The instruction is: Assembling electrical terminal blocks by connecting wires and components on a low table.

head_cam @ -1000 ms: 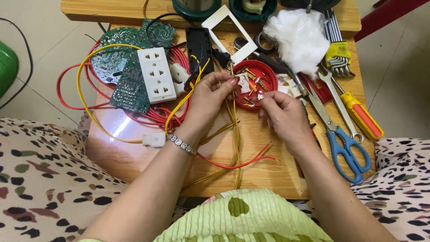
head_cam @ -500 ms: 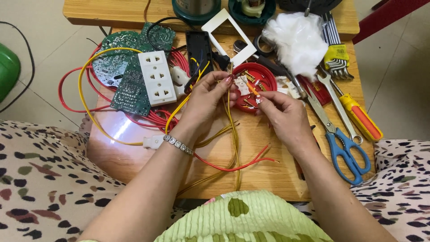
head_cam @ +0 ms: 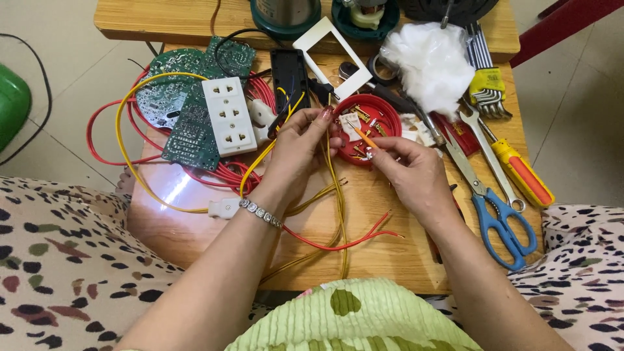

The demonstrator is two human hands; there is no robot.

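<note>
Head view: two hands work over a round red plastic dish (head_cam: 380,110) on the wooden tabletop (head_cam: 364,260).
The left hand (head_cam: 302,146) pinches thin yellow wires (head_cam: 338,195); the right hand (head_cam: 409,172) grips what may be a small orange-handled tool (head_cam: 365,138).

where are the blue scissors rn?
Head view: blue-handled scissors lie on the wooden table's right side, beside the right hand and next to the orange-handled screwdriver.

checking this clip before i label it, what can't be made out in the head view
- Small part at the right hand: too small to identify, fingertips cover it.
- Contents of the red dish: tiny metal bits, partly behind both hands.
- Dark containers at the table's far edge: cut off by the frame top.
- Left hand grip on the yellow wires: fingers hide the wire ends.
</note>
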